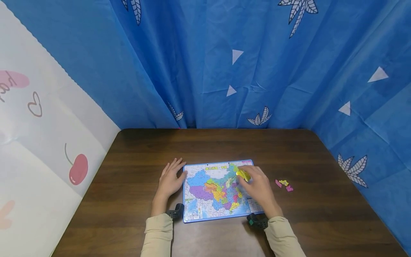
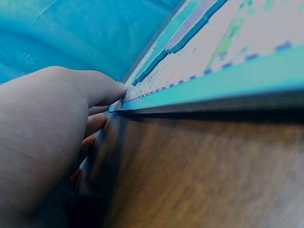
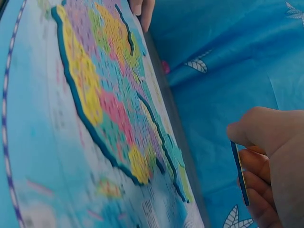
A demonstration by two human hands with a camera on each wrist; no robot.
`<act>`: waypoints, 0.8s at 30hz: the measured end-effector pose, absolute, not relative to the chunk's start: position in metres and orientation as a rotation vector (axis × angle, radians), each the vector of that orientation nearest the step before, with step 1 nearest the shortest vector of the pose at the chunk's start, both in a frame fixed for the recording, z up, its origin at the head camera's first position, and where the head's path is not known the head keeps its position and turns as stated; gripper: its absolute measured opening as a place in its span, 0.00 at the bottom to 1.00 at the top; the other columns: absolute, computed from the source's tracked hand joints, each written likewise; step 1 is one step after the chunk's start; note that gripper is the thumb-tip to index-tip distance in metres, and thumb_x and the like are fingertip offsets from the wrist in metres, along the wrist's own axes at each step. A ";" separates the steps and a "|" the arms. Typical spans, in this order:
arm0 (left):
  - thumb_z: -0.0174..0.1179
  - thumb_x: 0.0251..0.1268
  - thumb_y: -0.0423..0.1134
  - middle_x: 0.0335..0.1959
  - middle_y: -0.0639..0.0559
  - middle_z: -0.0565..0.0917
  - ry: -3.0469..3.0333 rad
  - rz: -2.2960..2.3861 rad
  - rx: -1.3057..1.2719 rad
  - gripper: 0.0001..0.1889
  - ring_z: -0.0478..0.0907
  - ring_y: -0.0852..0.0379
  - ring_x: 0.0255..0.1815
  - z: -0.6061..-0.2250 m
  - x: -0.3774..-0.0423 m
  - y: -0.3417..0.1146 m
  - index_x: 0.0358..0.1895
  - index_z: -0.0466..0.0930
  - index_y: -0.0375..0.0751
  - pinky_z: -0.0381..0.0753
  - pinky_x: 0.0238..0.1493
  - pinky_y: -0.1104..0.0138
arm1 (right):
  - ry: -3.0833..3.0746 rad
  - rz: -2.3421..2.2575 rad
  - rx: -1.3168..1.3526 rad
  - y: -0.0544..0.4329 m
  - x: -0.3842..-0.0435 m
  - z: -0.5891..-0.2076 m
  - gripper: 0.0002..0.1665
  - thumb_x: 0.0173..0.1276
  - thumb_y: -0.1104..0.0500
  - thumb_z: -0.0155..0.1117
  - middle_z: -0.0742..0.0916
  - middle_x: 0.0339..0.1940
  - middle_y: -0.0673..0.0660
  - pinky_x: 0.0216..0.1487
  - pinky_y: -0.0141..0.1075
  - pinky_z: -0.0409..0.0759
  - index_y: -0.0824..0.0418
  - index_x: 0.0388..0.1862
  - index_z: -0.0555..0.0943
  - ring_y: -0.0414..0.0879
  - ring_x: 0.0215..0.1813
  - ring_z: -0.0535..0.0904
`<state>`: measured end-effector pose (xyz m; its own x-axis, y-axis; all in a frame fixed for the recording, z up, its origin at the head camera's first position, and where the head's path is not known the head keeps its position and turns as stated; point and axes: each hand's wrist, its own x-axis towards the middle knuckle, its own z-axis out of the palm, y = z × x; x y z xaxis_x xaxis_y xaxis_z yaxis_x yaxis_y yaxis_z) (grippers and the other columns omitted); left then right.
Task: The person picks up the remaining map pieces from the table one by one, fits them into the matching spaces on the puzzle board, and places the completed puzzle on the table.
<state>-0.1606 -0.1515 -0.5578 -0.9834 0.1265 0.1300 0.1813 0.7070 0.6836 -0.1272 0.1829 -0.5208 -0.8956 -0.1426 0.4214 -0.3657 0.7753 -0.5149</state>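
Observation:
A map puzzle board [image 1: 212,217] with a blue rim lies flat on the table, with many coloured province pieces set in it. At its left edge rests my left hand [image 1: 171,180], fingers spread on the table. The left wrist view has the thumb [image 2: 107,89] touching the board's corner. My right hand [image 1: 259,184] pinches a yellow puzzle piece [image 1: 243,174] over the board's upper right. Seen edge-on in the right wrist view, this thin piece [image 3: 240,173] sits between thumb and fingers, apart from the board.
Right of the board, two pink puzzle pieces [image 1: 289,188] and a yellow one [image 1: 284,182] lie loose on the brown wooden table [image 1: 321,214]. A blue curtain [image 1: 212,71] hangs behind the table, and a white printed sheet [image 1: 48,125] on the left.

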 end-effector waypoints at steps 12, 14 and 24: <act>0.58 0.76 0.43 0.79 0.42 0.66 -2.833 -1.129 -0.261 0.26 0.54 0.42 0.84 -0.558 -0.160 -0.151 0.72 0.74 0.40 0.42 0.84 0.47 | -2.615 0.883 0.447 0.164 -0.125 -0.521 0.20 0.63 0.57 0.77 0.89 0.55 0.56 0.59 0.53 0.85 0.58 0.54 0.87 0.53 0.58 0.84; 0.58 0.75 0.43 0.79 0.42 0.67 -2.832 -1.128 -0.261 0.26 0.54 0.42 0.84 -0.557 -0.160 -0.151 0.72 0.74 0.40 0.42 0.84 0.47 | -2.607 0.882 0.467 0.162 -0.125 -0.521 0.20 0.63 0.58 0.78 0.89 0.55 0.55 0.57 0.52 0.86 0.57 0.54 0.87 0.52 0.57 0.84; 0.58 0.76 0.43 0.79 0.42 0.66 -2.835 -1.129 -0.261 0.26 0.54 0.42 0.84 -0.557 -0.160 -0.152 0.72 0.74 0.40 0.42 0.84 0.47 | -2.582 0.890 0.551 0.147 -0.126 -0.523 0.18 0.62 0.58 0.79 0.90 0.54 0.54 0.57 0.49 0.85 0.56 0.52 0.88 0.51 0.58 0.83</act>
<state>-0.1597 -0.1515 -0.5570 -0.9824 0.1281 0.1358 0.1864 0.7141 0.6747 -0.1259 0.1473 -0.5227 -0.8616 -0.2443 0.4449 -0.4665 0.7266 -0.5044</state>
